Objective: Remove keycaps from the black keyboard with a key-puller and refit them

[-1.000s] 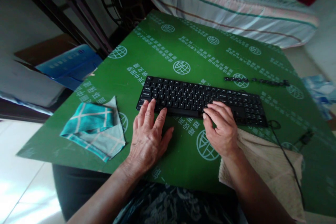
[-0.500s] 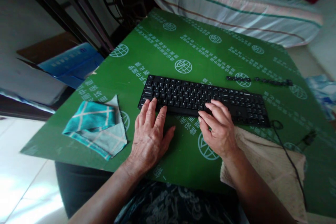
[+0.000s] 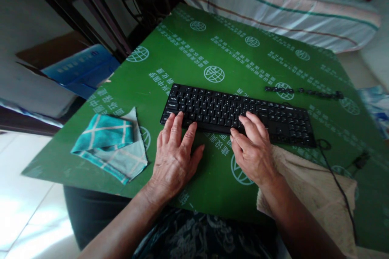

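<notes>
- Right hand has shifted slightly leftward along the front of the keyboard since a second ago, its forefinger less tucked in; the left hand keeps nearly the same place.
- Left fingers are spread and slightly bent, grasping nothing, their tips at the keyboard's front left corner; the thumb juts out over the bench.
- Right fingers are loosely bent, two reaching over the keys and the forefinger near the front edge, close to the thumb; I cannot tell whether something small is pinched there.
- Keyboard lies flat on the green bench, in front of both hands.
- Small black pieces lie in a broken line beyond its right part.
- Checked cloth lies folded left of the left hand.
- Beige cloth spreads partly under the right forearm, with a black cord across it.
</notes>
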{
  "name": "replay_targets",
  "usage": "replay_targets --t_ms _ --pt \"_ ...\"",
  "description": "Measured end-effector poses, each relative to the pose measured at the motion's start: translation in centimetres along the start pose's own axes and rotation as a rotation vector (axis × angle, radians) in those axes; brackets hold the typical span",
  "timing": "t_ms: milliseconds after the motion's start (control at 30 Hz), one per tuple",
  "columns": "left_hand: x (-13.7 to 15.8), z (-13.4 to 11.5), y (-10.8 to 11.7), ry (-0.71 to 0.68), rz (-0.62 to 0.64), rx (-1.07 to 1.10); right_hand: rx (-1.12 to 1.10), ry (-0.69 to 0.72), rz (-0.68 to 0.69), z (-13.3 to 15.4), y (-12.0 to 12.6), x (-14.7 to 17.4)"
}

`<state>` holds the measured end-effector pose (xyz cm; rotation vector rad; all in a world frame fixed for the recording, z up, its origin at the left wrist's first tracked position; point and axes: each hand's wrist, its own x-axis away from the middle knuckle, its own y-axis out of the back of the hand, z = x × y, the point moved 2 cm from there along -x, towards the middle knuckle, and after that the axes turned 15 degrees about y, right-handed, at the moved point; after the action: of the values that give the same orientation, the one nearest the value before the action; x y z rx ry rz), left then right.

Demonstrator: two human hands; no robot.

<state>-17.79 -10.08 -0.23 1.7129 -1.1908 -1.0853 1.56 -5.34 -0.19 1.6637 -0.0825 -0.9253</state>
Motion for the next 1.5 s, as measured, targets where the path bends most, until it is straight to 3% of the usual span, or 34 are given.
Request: replay_targets --t_ms 167,400,867,1100,1367,1500 --pt "0.1 0.1 -0.1 0.002 -0.008 -0.014 0.009 -0.003 0.049 0.1 -0.3 0.1" --pt "0.1 0.1 -0.1 -0.013 -0.03 -0.003 0.019 0.002 -0.133 0.1 0.0 0.1" --pt "0.1 0.1 0.0 -0.009 -0.005 -0.033 -0.051 -0.027 -0.217 -0.6 0.4 -0.1" --pt "0.0 0.0 -0.1 0.007 0.006 -0.046 -0.012 0.017 -0.086 0.1 -0.3 0.0" --pt "0.1 0.1 -0.1 0.005 -0.004 0.002 -0.024 0.022 -0.152 0.0 0.1 0.0" --pt "0.1 0.1 -0.1 0.016 0.001 0.003 -0.008 0.039 -0.078 0.4 0.0 -0.3"
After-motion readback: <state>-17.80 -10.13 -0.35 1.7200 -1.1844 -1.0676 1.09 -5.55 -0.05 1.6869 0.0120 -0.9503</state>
